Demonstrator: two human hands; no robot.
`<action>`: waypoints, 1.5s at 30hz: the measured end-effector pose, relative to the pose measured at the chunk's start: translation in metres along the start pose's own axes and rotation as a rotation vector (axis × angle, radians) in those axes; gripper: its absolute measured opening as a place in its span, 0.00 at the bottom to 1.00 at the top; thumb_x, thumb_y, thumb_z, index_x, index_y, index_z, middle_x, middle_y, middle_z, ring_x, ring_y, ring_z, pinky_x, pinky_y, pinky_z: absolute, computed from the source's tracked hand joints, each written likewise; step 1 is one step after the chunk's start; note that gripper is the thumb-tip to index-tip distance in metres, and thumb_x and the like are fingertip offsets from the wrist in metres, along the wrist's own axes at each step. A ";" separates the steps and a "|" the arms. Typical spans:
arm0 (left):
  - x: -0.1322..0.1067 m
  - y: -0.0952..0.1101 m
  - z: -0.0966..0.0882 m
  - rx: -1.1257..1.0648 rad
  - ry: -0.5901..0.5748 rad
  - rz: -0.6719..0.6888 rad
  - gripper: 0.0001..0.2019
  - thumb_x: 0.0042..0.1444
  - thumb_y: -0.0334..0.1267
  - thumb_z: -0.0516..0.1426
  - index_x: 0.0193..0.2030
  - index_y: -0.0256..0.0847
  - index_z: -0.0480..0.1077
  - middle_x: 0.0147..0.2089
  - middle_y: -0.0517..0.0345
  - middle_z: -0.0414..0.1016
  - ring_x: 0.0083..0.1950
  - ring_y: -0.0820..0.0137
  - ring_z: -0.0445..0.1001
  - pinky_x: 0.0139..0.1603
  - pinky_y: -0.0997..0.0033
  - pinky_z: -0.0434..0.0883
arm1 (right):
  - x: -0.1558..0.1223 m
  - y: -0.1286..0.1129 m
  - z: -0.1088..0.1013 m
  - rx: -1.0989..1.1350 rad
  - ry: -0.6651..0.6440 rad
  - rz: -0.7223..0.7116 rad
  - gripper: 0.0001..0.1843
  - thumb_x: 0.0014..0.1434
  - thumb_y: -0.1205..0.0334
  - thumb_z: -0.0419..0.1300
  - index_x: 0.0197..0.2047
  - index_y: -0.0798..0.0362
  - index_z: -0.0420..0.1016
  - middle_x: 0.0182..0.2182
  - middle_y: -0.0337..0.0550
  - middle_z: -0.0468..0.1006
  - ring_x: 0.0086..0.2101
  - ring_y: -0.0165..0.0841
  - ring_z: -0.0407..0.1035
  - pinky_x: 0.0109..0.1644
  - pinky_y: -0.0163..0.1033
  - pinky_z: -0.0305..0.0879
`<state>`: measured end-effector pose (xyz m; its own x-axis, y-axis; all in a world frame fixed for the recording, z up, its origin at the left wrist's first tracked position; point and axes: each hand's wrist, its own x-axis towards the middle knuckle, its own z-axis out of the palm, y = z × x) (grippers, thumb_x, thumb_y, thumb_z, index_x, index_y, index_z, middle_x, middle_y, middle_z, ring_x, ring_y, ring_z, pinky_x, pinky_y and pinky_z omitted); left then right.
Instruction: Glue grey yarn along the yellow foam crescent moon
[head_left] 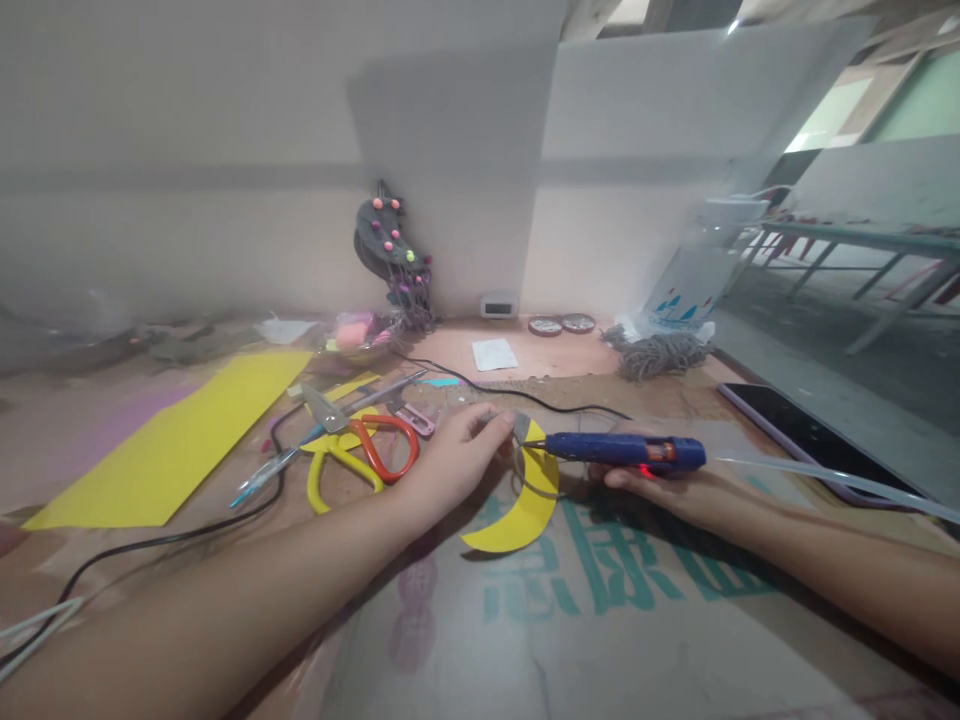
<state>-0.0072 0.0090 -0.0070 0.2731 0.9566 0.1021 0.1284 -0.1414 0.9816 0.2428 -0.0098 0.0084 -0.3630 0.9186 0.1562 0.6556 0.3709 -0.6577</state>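
Note:
My left hand (474, 445) pinches the upper end of a yellow paper crescent (529, 515), where grey yarn (514, 428) covers the tip. A loose strand of that yarn loops down across the crescent. In my right hand (652, 485) is a blue glue gun (622, 450), its nozzle pointing left and at the crescent near the yarn. A red light glows on the gun, and a clear glue stick (817, 472) trails from its back end. Whether the nozzle touches the paper I cannot tell.
Scissors (386, 450), a pink cutter (412, 418) and a pen (262, 475) lie left of my hands. Further left is a yellow sheet (180, 440). A phone (810, 430) and grey yarn bundle (660, 355) lie right. A decorated grey crescent (386, 240) stands against the wall.

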 end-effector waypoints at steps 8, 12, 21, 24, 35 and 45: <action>0.001 -0.003 -0.002 0.010 0.001 0.037 0.14 0.62 0.46 0.53 0.29 0.40 0.67 0.29 0.62 0.69 0.33 0.73 0.69 0.37 0.74 0.64 | 0.000 0.000 0.001 0.045 -0.004 -0.020 0.19 0.55 0.41 0.61 0.31 0.50 0.73 0.25 0.41 0.75 0.28 0.37 0.71 0.31 0.40 0.69; 0.002 -0.004 -0.001 -0.006 0.004 0.030 0.14 0.61 0.46 0.53 0.29 0.40 0.67 0.29 0.62 0.69 0.33 0.72 0.69 0.37 0.73 0.64 | 0.000 -0.001 0.001 0.067 -0.006 -0.024 0.19 0.56 0.42 0.60 0.30 0.50 0.72 0.25 0.41 0.74 0.27 0.36 0.70 0.30 0.39 0.68; 0.003 -0.006 -0.002 0.012 0.016 0.028 0.14 0.61 0.48 0.54 0.29 0.40 0.67 0.29 0.60 0.70 0.33 0.71 0.70 0.37 0.73 0.65 | 0.001 0.000 0.003 0.057 0.002 -0.020 0.18 0.56 0.43 0.61 0.30 0.50 0.72 0.24 0.40 0.74 0.26 0.35 0.70 0.29 0.38 0.68; 0.002 -0.007 -0.002 0.018 0.029 0.023 0.15 0.61 0.49 0.54 0.30 0.40 0.67 0.30 0.60 0.70 0.34 0.71 0.70 0.37 0.73 0.65 | 0.002 -0.003 0.001 0.058 -0.021 0.014 0.17 0.56 0.44 0.60 0.31 0.50 0.72 0.25 0.40 0.75 0.28 0.36 0.72 0.31 0.39 0.70; 0.001 -0.005 -0.002 0.010 0.028 0.009 0.15 0.60 0.49 0.54 0.30 0.40 0.68 0.30 0.61 0.71 0.33 0.72 0.69 0.35 0.74 0.65 | 0.001 0.001 0.001 0.074 -0.013 0.098 0.15 0.53 0.45 0.61 0.34 0.48 0.74 0.29 0.42 0.80 0.31 0.41 0.76 0.34 0.43 0.75; 0.000 0.001 -0.001 -0.059 0.015 -0.042 0.14 0.58 0.47 0.56 0.29 0.40 0.68 0.29 0.61 0.69 0.33 0.72 0.69 0.33 0.76 0.66 | 0.005 0.000 0.002 0.082 0.043 0.047 0.22 0.53 0.40 0.61 0.42 0.47 0.79 0.38 0.45 0.83 0.39 0.46 0.77 0.45 0.48 0.77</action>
<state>-0.0085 0.0090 -0.0063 0.2543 0.9651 0.0627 0.0829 -0.0863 0.9928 0.2399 -0.0050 0.0081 -0.3031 0.9404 0.1544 0.6139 0.3166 -0.7231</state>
